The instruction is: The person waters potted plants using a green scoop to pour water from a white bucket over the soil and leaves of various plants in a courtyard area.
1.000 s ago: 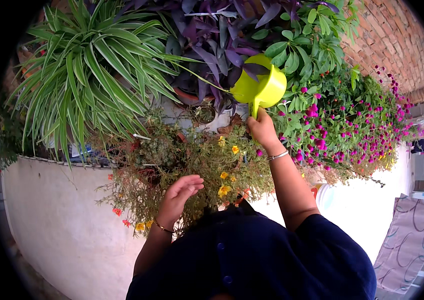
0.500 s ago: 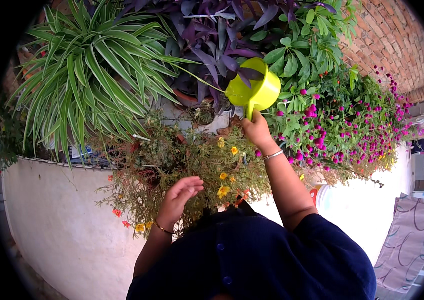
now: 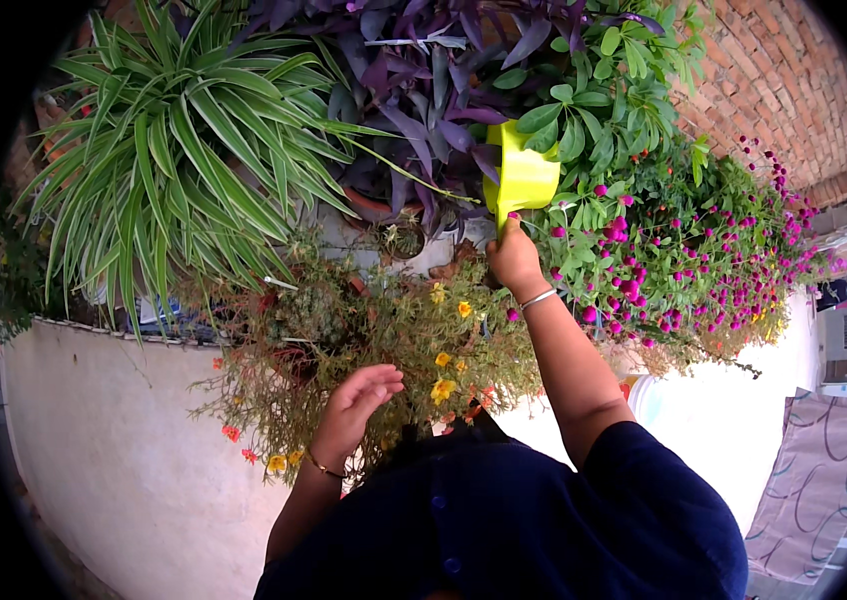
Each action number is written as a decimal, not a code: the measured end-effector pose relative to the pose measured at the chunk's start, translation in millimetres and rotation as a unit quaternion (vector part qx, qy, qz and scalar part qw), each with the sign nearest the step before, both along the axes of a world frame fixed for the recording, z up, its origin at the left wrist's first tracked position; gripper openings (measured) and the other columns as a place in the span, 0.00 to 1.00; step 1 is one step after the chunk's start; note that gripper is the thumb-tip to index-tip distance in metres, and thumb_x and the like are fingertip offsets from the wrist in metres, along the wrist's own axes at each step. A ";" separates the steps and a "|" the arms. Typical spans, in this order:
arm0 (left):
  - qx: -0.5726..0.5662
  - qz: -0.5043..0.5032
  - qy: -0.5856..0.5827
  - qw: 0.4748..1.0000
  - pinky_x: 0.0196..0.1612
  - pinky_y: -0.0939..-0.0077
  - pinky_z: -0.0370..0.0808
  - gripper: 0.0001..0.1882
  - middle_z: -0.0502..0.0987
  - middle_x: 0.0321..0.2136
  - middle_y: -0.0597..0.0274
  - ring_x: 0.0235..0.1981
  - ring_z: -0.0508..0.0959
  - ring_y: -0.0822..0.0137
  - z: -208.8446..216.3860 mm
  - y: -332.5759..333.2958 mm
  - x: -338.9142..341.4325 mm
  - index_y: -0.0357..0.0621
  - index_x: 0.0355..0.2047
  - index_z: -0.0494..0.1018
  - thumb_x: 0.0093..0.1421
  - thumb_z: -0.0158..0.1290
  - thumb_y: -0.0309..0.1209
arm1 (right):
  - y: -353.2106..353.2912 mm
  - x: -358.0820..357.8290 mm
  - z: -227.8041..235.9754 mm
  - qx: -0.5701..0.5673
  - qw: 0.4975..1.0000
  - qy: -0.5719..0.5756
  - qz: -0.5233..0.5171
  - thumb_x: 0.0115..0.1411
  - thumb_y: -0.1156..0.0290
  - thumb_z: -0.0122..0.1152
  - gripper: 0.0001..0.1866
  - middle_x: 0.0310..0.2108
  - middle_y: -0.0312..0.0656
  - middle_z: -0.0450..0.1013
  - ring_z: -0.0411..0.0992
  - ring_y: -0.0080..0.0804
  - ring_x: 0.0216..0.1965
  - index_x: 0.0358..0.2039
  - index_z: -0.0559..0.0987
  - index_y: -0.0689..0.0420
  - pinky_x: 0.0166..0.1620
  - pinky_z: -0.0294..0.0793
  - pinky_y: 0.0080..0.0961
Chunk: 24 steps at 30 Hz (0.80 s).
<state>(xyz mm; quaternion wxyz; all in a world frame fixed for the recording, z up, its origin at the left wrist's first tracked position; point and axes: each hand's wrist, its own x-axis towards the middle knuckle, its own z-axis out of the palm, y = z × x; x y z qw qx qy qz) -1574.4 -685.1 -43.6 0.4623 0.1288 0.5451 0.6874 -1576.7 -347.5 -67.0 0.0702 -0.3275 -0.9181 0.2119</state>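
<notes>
My right hand (image 3: 516, 262) is wrapped round the short handle of a yellow-green plastic water dipper (image 3: 528, 178). The dipper is tipped on its side among the plants, its mouth turned left and its inside out of sight. Purple-leaved stems (image 3: 424, 130) hang by its mouth, and green leaves (image 3: 574, 115) overlap its upper right part. Whether water is running out I cannot tell. Lower left, my left hand (image 3: 359, 400) is held empty over the yellow-flowered plant (image 3: 394, 330), its fingers stretched out and loosely together.
A large striped spider plant (image 3: 184, 150) spreads at the left, above a pale wall (image 3: 124, 420). Magenta globe flowers (image 3: 684, 260) fill the right, below a brick wall (image 3: 794, 80). A small potted plant (image 3: 402, 238) and a brown pot rim (image 3: 374, 208) sit in the middle.
The dipper has tipped further and moved slightly right, so its inside no longer shows. My right hand has turned with it. My left hand has barely moved.
</notes>
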 end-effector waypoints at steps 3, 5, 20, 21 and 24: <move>0.004 0.006 0.028 1.000 0.50 0.74 0.68 0.15 0.72 0.44 0.56 0.46 0.73 0.66 11.2 3.5 1.5 0.36 0.48 0.65 0.60 0.42 0.24 | -3.0 10.0 4.2 0.044 0.999 -0.011 0.002 0.48 0.71 0.56 0.18 0.32 0.59 0.70 0.71 0.55 0.32 0.36 0.63 0.66 0.37 0.72 0.42; 0.004 0.008 0.057 0.998 0.49 0.74 0.68 0.15 0.73 0.43 0.55 0.45 0.73 0.66 24.0 7.7 1.7 0.34 0.47 0.65 0.59 0.43 0.23 | -2.7 23.5 7.3 0.080 0.997 -0.002 0.012 0.49 0.72 0.53 0.16 0.32 0.58 0.69 0.71 0.54 0.30 0.35 0.63 0.65 0.35 0.73 0.42; 0.170 0.023 0.420 0.891 0.42 0.77 0.69 0.07 0.73 0.32 0.57 0.36 0.73 0.70 168.3 110.9 80.3 0.34 0.35 0.71 0.57 0.49 0.24 | 9.9 276.3 117.9 -0.257 0.918 0.290 -0.082 0.55 0.73 0.52 0.13 0.21 0.36 0.66 0.66 0.20 0.21 0.40 0.65 0.61 0.24 0.65 0.20; 0.145 0.004 0.398 0.906 0.43 0.78 0.69 0.08 0.73 0.33 0.58 0.36 0.73 0.71 165.5 130.7 102.4 0.34 0.36 0.71 0.58 0.49 0.25 | 11.9 299.9 114.3 -0.317 0.886 0.330 -0.069 0.57 0.75 0.49 0.11 0.24 0.35 0.67 0.66 0.18 0.21 0.41 0.66 0.60 0.24 0.65 0.16; 0.086 -0.203 0.244 0.944 0.48 0.78 0.67 0.18 0.72 0.43 0.57 0.45 0.71 0.70 131.3 191.9 188.0 0.33 0.48 0.65 0.61 0.47 0.32 | -3.7 350.7 112.7 -0.346 0.858 0.377 -0.045 0.58 0.74 0.48 0.12 0.26 0.35 0.68 0.67 0.19 0.22 0.43 0.66 0.60 0.25 0.68 0.17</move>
